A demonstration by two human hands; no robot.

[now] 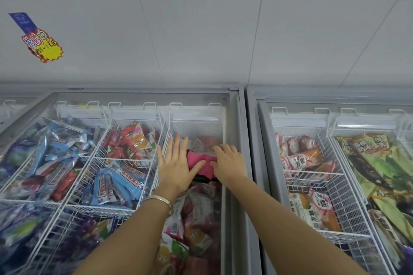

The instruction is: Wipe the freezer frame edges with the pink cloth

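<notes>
A pink cloth (202, 163) with a dark edge lies on the glass lid of the left chest freezer, over its right-hand basket column. My left hand (175, 164) rests flat with fingers spread, its thumb on the cloth's left side. My right hand (229, 162) presses on the cloth's right side with fingers curled over it. The grey freezer frame edge (240, 140) runs front to back just right of my right hand. The back frame edge (143, 90) meets the white wall.
White wire baskets (107, 158) full of wrapped ice creams lie under the glass. A second chest freezer (335, 163) stands close on the right, with a narrow gap between the frames. A yellow-red price tag (45, 48) sticks on the wall at left.
</notes>
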